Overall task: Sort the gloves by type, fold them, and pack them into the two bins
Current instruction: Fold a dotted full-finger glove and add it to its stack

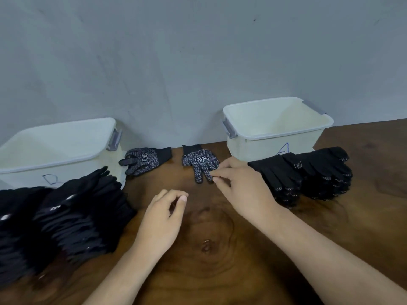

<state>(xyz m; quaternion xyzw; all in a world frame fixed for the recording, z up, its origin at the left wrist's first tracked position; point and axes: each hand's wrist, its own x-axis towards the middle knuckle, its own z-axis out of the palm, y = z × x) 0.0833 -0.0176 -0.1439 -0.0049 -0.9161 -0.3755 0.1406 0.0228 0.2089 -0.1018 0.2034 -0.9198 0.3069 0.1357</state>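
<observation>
Two black dotted gloves lie flat on the wooden table between the bins: one glove [146, 160] by the left bin, the other glove [200, 162] in the middle with fingers pointing toward me. My right hand [240, 183] pinches a fingertip of the middle glove. My left hand [163, 216] hovers over the bare wood, fingers loosely curled, holding nothing. A white bin marked B [66, 159] stands at the left, a white bin marked A [259, 148] at the right. Neither bin shows any contents.
A large heap of black gloves [66, 216] covers the table's left side in front of bin B. A smaller stack of black dotted gloves [308, 175] lies in front of bin A. A grey wall rises right behind the bins.
</observation>
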